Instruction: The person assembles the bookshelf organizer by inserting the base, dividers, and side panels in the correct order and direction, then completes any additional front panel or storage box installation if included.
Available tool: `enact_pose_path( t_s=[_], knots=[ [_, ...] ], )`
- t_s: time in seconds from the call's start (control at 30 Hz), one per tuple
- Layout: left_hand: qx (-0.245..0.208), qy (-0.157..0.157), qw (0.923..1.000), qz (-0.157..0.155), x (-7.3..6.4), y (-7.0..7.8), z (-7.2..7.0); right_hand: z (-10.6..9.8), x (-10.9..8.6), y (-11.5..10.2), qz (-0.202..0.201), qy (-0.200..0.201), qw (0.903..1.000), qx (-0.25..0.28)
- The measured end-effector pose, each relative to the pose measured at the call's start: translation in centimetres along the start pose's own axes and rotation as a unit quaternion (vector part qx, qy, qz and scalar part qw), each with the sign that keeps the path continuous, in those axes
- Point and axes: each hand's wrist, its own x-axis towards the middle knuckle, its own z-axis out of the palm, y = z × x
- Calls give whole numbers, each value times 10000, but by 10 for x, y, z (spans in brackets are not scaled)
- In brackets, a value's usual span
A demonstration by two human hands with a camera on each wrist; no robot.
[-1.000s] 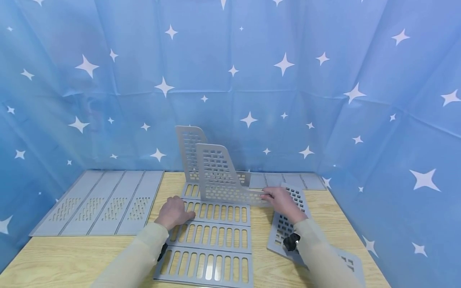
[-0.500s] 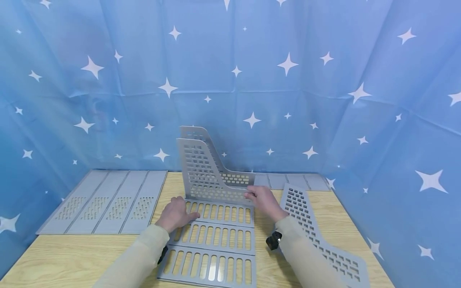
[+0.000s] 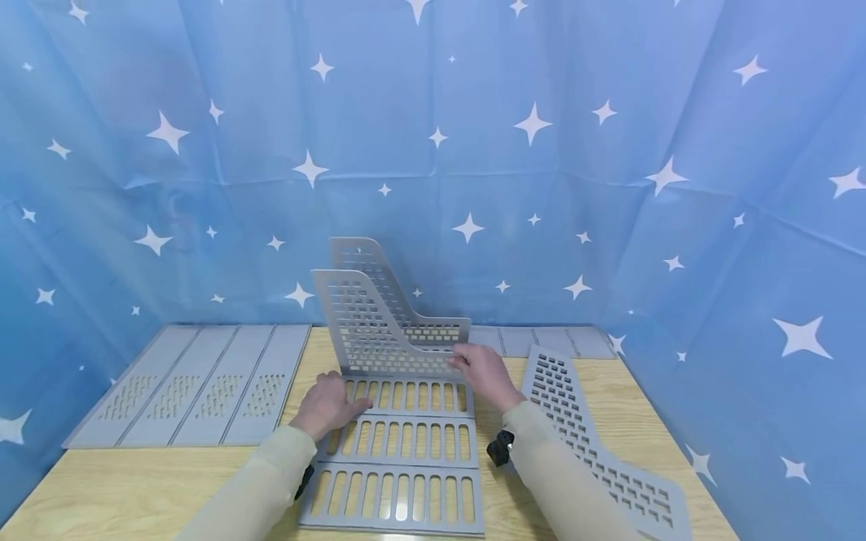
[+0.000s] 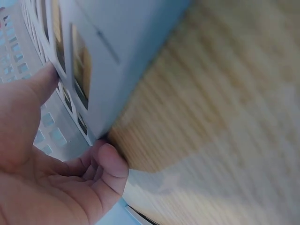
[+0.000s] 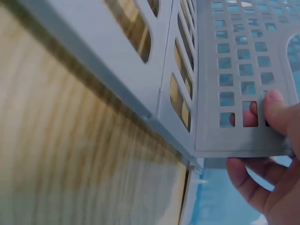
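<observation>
Landmark: slotted panel (image 3: 399, 467), lying flat on the worktop (image 3: 135, 488), three rows of slots visible. Left hand (image 3: 328, 406) at its left edge: thumb over the upper face by the slots, fingers curled at the rim, so a narrow grip. Right hand (image 3: 485, 376) beyond its far right corner, pinching the low end of the front upright panel (image 3: 372, 338); thumb on the near face, one finger visible through the holes from the right wrist view. Lower edge of this upright meets the far side of the slotted panel; whether joined there, cannot tell. Rear upright panel (image 3: 390, 289) of similar outline stands behind the front one, farther from the slotted panel, and is partly hidden by it. Right of the slotted panel: loose perforated panel (image 3: 582, 443), lying flat, partly covered by the right sleeve (image 3: 561, 481). Left of the slotted panel: ribbed-off grey boards (image 3: 196, 383), four sections side by side. Past its far right corner: a strip of grey sections (image 3: 548, 342), against the star-patterned curtain (image 3: 433, 90).
</observation>
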Motion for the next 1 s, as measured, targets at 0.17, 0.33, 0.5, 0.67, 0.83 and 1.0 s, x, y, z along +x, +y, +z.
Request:
enact_pose_path(
  t_s=[0.17,0.33,0.5,0.67,0.83,1.0],
  knots=[
    [-73,-50,10000,-31,0,-2,0,4,5,0,116,44,9999,-21],
    [-137,-404,9991,29,-2,-8,-4,3,4,7,652,-223,9971,325],
    [-170,-721,9972,23,-9,-16,-13,-25,-10,23,1233,-578,9897,449],
    [-192,-683,9974,88,-12,-20,-19,-67,-41,49,1643,-877,9825,-57],
    [-125,-665,9975,180,-10,-20,-21,-93,-79,71,2387,-1184,9597,-894],
    [-147,-706,9973,123,-7,-22,-19,-105,-109,86,3189,-1657,9284,-946]
  ],
)
